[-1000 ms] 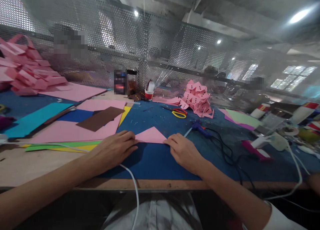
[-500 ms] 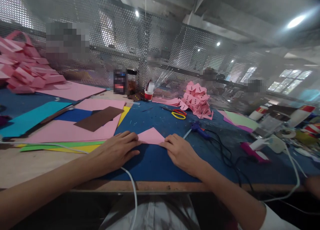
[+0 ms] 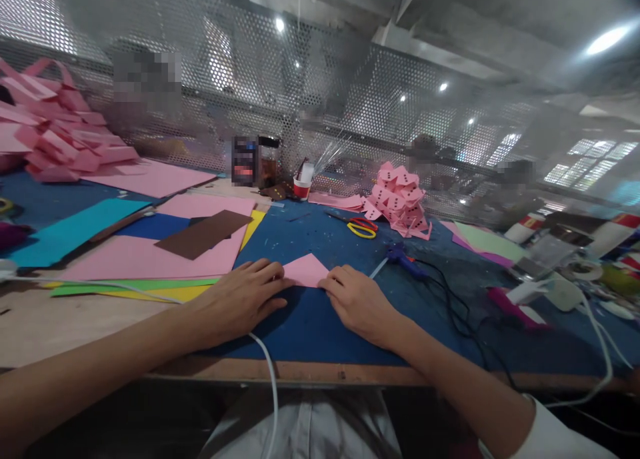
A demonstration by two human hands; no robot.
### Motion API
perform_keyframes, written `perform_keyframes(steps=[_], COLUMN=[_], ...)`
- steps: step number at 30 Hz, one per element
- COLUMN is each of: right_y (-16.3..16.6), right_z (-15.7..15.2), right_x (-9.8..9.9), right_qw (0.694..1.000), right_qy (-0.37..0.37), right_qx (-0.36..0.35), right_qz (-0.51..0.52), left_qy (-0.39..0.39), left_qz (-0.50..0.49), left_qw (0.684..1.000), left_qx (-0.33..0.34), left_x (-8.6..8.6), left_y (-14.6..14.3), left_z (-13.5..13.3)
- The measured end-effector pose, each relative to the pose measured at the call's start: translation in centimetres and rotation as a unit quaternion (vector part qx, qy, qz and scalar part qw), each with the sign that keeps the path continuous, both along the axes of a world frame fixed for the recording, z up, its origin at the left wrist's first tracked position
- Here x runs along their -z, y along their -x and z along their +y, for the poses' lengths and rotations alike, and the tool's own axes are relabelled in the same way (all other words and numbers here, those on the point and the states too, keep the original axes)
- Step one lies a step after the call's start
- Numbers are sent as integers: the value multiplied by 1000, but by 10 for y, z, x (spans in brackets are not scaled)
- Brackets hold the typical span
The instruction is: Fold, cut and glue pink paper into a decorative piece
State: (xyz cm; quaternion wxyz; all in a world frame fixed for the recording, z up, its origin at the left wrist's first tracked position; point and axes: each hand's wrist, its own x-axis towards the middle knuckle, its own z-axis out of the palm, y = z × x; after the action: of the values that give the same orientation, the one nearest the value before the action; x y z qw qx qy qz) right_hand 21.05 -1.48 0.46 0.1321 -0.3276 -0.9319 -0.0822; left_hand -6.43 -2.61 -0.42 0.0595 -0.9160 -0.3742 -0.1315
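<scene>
Near the frame's middle, the left hand (image 3: 240,299) and right hand (image 3: 357,302) press flat, fingers unclenched, on a pink paper triangle (image 3: 306,270) lying on the table (image 3: 320,326).

The wooden surface (image 3: 75,326) carries a blue mat (image 3: 310,332); coloured paper sheets (image 3: 150,256) lie at left, a pink triangle (image 3: 306,270) near the front edge.
</scene>
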Motion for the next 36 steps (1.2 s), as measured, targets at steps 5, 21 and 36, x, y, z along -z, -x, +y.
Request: perform_keyframes(steps=[5,21,36], right_y=[1,4,-2], right_z=[0,1,-5], right_x=[1,-1,5], right_qw=[1000,999,999], right_qy=[-16,-24,-9], right_qx=[-6,-6,41], right_qz=[-17,-34,20], left_qy=[-22,-20,-4], left_qz=[19,32,6], left_qw=[1000,999,1000], left_qx=[5,17,15], left_x=[-1,-4,-4], left_y=[-1,-11,-6], left_z=[-1,4,2])
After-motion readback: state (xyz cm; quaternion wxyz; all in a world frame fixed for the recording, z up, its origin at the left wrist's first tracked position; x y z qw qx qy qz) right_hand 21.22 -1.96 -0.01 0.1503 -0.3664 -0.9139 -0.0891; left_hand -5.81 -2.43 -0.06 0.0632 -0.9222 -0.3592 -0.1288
